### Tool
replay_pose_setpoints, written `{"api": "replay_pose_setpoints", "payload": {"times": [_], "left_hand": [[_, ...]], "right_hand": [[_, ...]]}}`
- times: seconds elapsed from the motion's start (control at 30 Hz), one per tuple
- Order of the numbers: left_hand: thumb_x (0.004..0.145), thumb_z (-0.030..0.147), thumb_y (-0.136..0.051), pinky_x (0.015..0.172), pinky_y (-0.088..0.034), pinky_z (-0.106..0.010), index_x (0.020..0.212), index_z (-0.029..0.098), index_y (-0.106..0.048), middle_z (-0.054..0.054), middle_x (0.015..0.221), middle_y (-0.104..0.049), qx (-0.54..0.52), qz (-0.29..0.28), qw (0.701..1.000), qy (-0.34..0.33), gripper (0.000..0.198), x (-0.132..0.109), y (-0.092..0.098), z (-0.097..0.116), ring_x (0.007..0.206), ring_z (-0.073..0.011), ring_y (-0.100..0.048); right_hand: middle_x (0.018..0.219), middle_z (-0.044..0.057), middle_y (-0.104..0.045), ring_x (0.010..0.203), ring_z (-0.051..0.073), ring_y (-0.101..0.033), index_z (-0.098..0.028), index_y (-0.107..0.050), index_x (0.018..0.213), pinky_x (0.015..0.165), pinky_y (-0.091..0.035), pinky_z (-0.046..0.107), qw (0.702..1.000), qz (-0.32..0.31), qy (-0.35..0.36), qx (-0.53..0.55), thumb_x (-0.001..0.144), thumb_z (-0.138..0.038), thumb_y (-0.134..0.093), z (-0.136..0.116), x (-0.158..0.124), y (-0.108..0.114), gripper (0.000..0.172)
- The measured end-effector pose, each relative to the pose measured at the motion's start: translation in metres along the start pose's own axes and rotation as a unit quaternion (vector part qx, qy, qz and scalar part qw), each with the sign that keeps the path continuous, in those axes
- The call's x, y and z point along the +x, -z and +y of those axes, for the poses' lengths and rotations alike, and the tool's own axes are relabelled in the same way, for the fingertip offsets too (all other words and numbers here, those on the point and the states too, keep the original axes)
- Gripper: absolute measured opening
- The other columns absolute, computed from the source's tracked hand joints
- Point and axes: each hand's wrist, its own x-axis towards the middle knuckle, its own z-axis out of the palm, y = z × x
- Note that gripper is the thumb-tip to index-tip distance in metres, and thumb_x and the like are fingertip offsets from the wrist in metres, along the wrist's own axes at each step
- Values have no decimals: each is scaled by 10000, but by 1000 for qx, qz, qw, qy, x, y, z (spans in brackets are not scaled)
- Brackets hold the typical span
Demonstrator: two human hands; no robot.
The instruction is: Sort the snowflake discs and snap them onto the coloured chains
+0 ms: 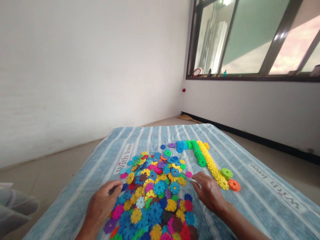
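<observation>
A large heap of multicoloured notched plastic discs (160, 187) lies on a blue striped cloth (142, 138). At the heap's left edge is my left hand (103, 200), its fingers closed on a dark disc (113, 190). My right hand (208, 190) is on the heap's right side, thumb and fingers pinched on a small pale thing (195, 181) too small to make out. A pink disc (189, 174) lies just beyond its fingertips. Farther right run a row of overlapping yellow discs (211, 163) and a shorter green row (198, 153).
Blue discs (179, 146) lie beyond the heap, left of the green row. An orange disc (234, 185) and a lime green disc (227, 172) sit by the yellow row's near end. White walls and a window (245, 40) stand behind; a broom (187, 117) lies on the floor.
</observation>
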Motion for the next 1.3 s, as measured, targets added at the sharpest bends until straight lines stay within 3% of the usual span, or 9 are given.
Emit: {"api": "replay_pose_setpoints", "payload": {"times": [0.23, 0.4, 0.87, 1.3], "left_hand": [[649, 457, -525, 670, -567, -256, 684, 263, -724, -12, 771, -770, 10, -3, 1000, -7, 280, 2, 1, 0, 718, -217, -717], [647, 466, -517, 742, -567, -287, 704, 257, -724, -23, 815, -772, 21, -15, 1000, 7, 300, 2, 2, 1, 770, -232, -718], [668, 469, -510, 841, -544, -328, 759, 238, -725, -42, 874, -766, 24, -29, 999, 16, 328, -2, 3, 7, 830, -240, -707], [664, 446, -526, 770, -553, -294, 735, 251, -717, -16, 829, -764, 14, -17, 1000, 10, 282, -3, 0, 7, 806, -222, -704]], "right_hand": [[818, 46, -612, 778, 179, -560, -219, -580, 753, 716, -407, 289, 999, 17, 41, 25, 936, -159, -425, -2, -46, -9, 247], [781, 28, -583, 762, 177, -508, -200, -546, 721, 711, -357, 302, 998, 28, 52, 25, 932, -134, -448, -2, -43, -12, 242], [801, 35, -575, 776, 173, -502, -192, -560, 739, 714, -351, 310, 997, -14, 62, 41, 958, -161, -436, 2, -42, -4, 254], [814, 42, -591, 793, 175, -513, -189, -603, 769, 729, -361, 300, 998, -12, 58, 34, 969, -185, -426, 3, -41, -1, 268]]}}
